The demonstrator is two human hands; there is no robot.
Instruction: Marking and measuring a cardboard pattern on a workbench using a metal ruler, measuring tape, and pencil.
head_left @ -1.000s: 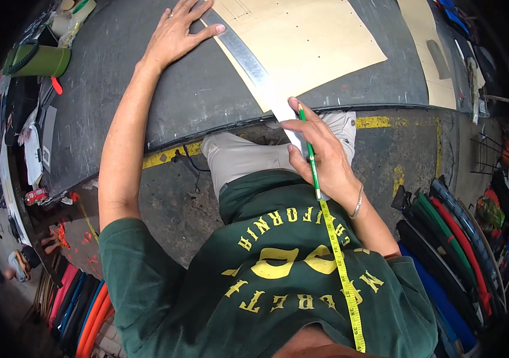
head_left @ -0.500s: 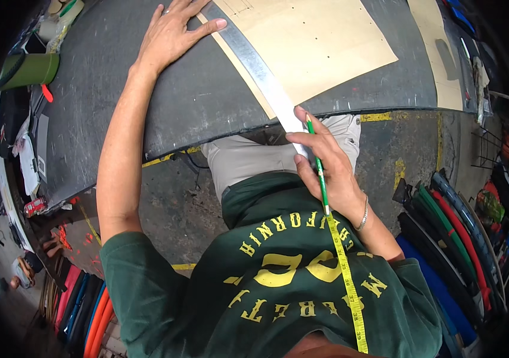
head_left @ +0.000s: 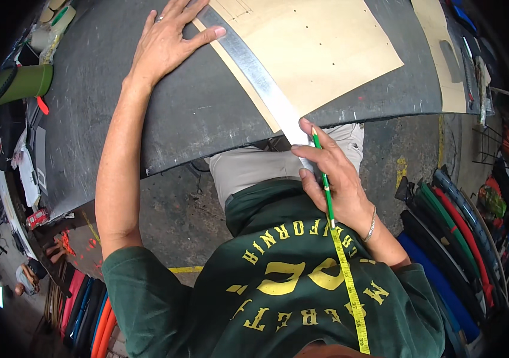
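Note:
A long metal ruler (head_left: 255,76) lies along the left part of a tan paper sheet (head_left: 332,51), with a narrow strip of paper showing on its left side. My left hand (head_left: 168,48) rests spread at the ruler's far end, its thumb on the metal. The ruler's near end sticks out past the table edge, where my right hand (head_left: 345,182) has its fingers around it. That same hand holds a green pencil (head_left: 328,200), tip pointing away from me. Small dots and some drawn lines mark the paper.
The dark table (head_left: 206,122) curves in front of me. A yellow tape measure (head_left: 357,307) hangs down my shirt. At left stands a green cylinder (head_left: 31,80); at right lie another paper piece (head_left: 452,89) and fabric rolls (head_left: 445,238). A person (head_left: 28,275) is far off at lower left.
The near end of the ruler and my right hand sit slightly lower and further right in view. My left hand stays on the ruler's far end.

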